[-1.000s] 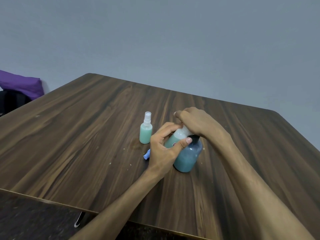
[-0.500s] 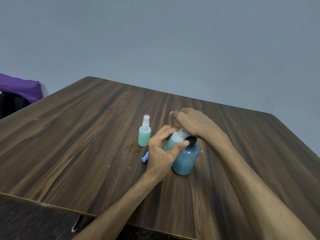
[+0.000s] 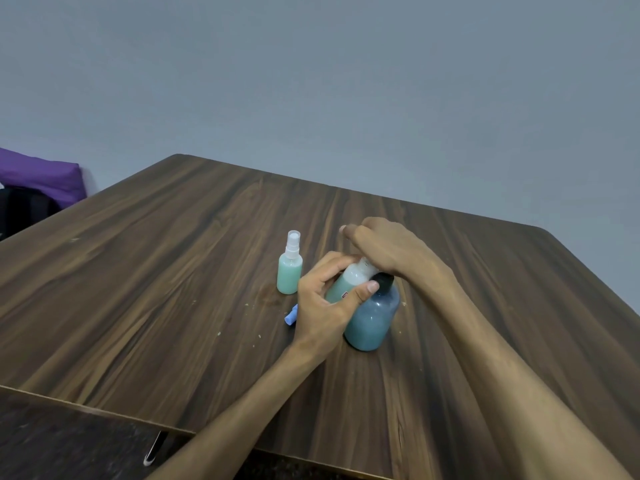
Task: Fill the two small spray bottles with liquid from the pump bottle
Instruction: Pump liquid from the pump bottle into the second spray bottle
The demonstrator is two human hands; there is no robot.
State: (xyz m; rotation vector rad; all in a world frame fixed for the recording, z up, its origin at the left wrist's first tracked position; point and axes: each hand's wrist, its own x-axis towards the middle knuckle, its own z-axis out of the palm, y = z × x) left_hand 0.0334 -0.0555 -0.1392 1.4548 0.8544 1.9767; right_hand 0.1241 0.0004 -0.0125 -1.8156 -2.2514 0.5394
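Note:
A small spray bottle [image 3: 289, 274] full of green liquid stands upright on the table with its white sprayer on. My left hand [image 3: 325, 306] grips a second small bottle [image 3: 348, 280], tilted, partly filled with green liquid. My right hand [image 3: 384, 249] is curled over that bottle's top, which it hides. Just behind and to the right stands the larger pump bottle [image 3: 372, 318] of blue-green liquid with a black neck [image 3: 383, 280]; its pump head is not visible.
The dark wooden table [image 3: 173, 289] carries a small blue cap-like piece [image 3: 291, 316] left of my left hand and some small crumbs. A purple cushion [image 3: 41, 174] lies beyond the table's left edge. A grey wall stands behind.
Both hands stay on the tilted small bottle; my right hand has shifted slightly over its top. The view has moved a little; the standing bottles have not moved.

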